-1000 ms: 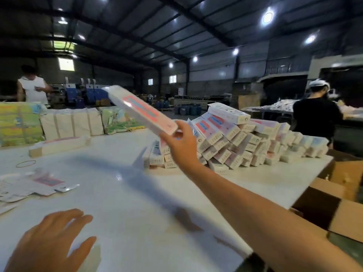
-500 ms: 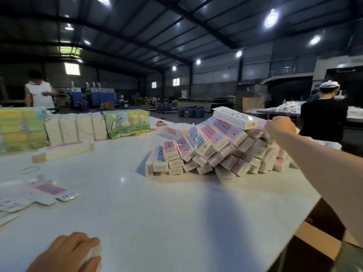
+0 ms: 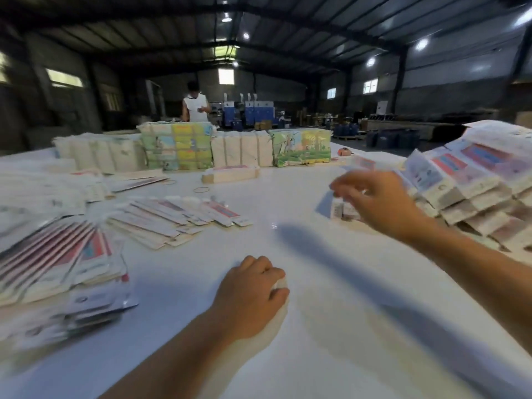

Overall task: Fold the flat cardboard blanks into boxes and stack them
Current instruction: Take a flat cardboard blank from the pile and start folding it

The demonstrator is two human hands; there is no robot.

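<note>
Left hand (image 3: pixel 253 295) low at centre, fist clenched, knuckles down on the white tabletop (image 3: pixel 331 326), grasping nothing visible. Right hand (image 3: pixel 374 200) at mid-right, fingers loosely spread and released (blurred), hovering beside the stacked folded boxes (image 3: pixel 472 191). Flat cardboard blanks (image 3: pixel 178 217) fanned at left.

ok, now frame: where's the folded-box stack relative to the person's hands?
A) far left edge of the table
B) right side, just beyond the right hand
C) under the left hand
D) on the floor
B: the folded-box stack rises on the right side of the table, just past the raised right hand; the flat blanks lie on the left.
</note>
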